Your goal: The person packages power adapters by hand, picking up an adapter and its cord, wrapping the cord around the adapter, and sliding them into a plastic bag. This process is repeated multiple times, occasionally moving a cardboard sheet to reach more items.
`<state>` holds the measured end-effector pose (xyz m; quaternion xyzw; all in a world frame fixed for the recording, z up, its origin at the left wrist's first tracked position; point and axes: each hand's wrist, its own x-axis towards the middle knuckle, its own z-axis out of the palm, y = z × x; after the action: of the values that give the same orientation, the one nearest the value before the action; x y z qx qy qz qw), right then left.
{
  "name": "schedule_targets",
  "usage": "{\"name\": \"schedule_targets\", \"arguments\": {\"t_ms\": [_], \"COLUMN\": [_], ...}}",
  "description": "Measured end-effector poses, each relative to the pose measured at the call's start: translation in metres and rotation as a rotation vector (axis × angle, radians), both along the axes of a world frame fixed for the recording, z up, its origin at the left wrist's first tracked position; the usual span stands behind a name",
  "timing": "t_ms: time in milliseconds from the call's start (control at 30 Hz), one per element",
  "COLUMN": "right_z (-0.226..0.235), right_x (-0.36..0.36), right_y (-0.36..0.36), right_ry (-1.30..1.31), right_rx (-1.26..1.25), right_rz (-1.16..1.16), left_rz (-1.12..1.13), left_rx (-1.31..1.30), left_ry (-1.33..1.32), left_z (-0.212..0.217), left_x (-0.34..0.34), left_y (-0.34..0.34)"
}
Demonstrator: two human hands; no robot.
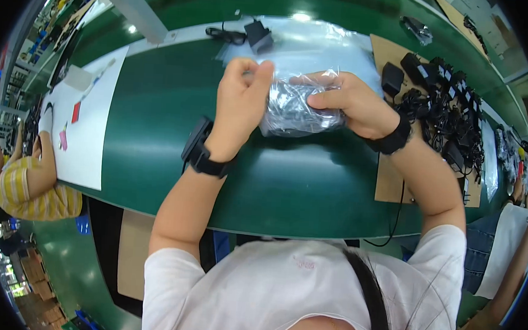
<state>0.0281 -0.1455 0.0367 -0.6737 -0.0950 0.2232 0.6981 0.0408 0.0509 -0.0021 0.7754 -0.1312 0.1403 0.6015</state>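
Note:
A clear plastic bag with a dark item inside, its kind hard to make out through the shiny film, is held above the green table. My right hand grips its right side, thumb on top and fingers behind. At the left edge of the bag is my left hand, its fingers curled in and the thumb raised beside them. What those fingers pinch, if anything, is hidden. Beyond both hands lies a pile of flat clear plastic bags. A black power adapter with a coiled cable rests at its left end.
On the right, a brown cardboard sheet bears several black adapters with bundled cables. One loose cable hangs over the table's front edge. A white sheet covers the left part, where a co-worker in a striped yellow top sits.

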Motion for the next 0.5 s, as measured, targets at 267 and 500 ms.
{"name": "schedule_targets", "arguments": {"t_ms": [267,500], "right_z": [-0.011,-0.102], "right_x": [0.203,0.301], "right_y": [-0.093,-0.147], "right_ry": [-0.685,-1.002], "right_rx": [-0.943,-1.854], "right_rz": [-0.55,-0.418], "left_rz": [0.153,0.335], "left_rx": [-0.092,0.274], "left_ry": [0.043,-0.386], "left_z": [0.009,0.002], "left_x": [-0.017,-0.003], "left_y": [0.048,0.052]}}
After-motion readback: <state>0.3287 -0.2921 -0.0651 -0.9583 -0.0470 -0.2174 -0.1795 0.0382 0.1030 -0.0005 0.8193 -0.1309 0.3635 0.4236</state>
